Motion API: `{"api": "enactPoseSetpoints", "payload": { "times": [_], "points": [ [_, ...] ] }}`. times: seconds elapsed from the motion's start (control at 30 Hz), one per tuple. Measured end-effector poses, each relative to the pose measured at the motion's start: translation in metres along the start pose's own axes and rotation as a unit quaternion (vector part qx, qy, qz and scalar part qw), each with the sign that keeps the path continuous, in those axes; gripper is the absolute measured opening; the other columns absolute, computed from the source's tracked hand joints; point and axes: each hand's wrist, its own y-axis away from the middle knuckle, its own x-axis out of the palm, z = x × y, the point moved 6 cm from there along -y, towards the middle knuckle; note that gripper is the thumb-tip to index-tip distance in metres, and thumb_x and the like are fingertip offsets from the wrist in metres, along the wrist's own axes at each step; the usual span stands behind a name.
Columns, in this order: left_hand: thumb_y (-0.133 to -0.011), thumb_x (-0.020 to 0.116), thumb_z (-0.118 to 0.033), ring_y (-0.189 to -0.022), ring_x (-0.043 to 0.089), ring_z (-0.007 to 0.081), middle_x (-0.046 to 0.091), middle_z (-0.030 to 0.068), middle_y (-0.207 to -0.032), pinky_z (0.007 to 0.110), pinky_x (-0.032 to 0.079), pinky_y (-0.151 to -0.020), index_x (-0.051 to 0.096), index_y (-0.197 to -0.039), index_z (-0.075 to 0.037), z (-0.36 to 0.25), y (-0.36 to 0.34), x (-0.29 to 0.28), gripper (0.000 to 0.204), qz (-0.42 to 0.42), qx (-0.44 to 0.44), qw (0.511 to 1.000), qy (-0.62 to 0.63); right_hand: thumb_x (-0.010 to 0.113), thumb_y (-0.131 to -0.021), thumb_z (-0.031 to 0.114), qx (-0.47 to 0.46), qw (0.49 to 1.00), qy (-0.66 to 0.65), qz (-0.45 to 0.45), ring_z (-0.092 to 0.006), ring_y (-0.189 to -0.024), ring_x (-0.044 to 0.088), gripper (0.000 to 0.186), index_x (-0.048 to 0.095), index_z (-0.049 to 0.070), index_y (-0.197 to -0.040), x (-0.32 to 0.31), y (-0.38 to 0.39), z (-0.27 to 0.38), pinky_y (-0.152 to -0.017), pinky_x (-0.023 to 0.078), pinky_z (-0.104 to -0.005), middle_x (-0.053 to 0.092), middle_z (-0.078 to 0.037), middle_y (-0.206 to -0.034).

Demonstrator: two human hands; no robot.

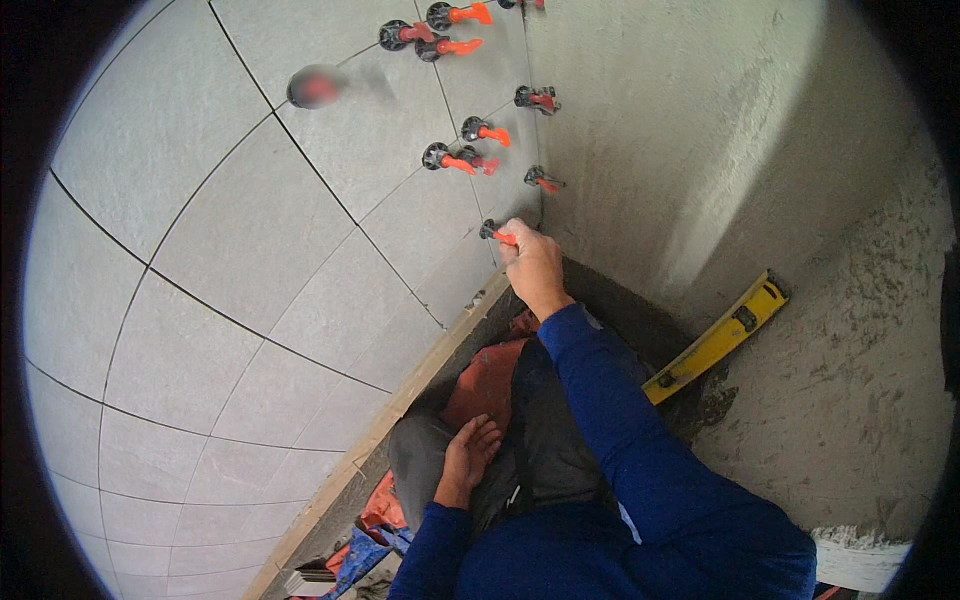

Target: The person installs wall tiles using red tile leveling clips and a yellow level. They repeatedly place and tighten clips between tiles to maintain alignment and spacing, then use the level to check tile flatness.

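My right hand [534,262] is closed on the red handle of a tile levelling clip [489,229], whose black round base sits against the grey tiles [330,180] near the corner. Low in front of my body, my left hand [471,455] hangs beside my knee, palm up, fingers loosely stretched and holding nothing. More levelling clips with red handles, such as one pair [446,158], stand along the tile joints above my right hand. One levelling clip [316,88] farther left is blurred.
A bare grey plastered wall [680,120] meets the tiles at the corner. A yellow spirit level [718,338] leans on the right. Along the tiles' lower edge runs a wooden batten [385,425]. Orange and blue wrappings [365,545] lie at lower left.
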Motion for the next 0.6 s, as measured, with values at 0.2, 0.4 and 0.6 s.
{"api": "enactPoseSetpoints", "payload": {
  "times": [0.2,0.4,0.6],
  "points": [
    [-0.103,0.058,-0.032,-0.114,0.06,0.0249,0.063,0.0112,-0.124,0.04,0.048,-0.1,0.054,-0.139,-0.002,-0.002,0.001,0.0,0.047,-0.007,-0.006,1.0,0.011,0.069,-0.09,0.001,0.148,0.977,-0.153,0.014,-0.0302,-0.078,0.075,0.013,0.065,0.004,-0.103,0.005,0.003,-0.01,-0.068,0.057,-0.0402,0.074,-0.018,-0.091],
    [-0.103,0.058,-0.032,-0.112,0.061,0.0236,0.062,0.0105,-0.125,0.038,0.049,-0.099,0.053,-0.14,-0.002,-0.001,0.001,-0.001,0.048,-0.014,-0.006,1.0,0.004,0.065,-0.091,-0.001,0.14,0.975,-0.166,0.042,-0.0283,-0.074,0.075,0.011,0.064,0.004,-0.101,0.009,0.001,-0.016,-0.062,0.056,-0.0386,0.073,-0.017,-0.088],
    [-0.103,0.058,-0.032,-0.112,0.06,0.0241,0.062,0.0106,-0.125,0.039,0.048,-0.099,0.053,-0.139,-0.002,0.001,-0.003,-0.003,0.047,-0.011,-0.008,1.0,0.017,0.064,-0.091,-0.001,-0.022,0.999,0.019,-0.026,-0.0275,-0.074,0.074,0.011,0.064,0.005,-0.1,0.0,0.002,-0.001,-0.062,0.054,-0.0401,0.073,-0.016,-0.086]
  ]
}}
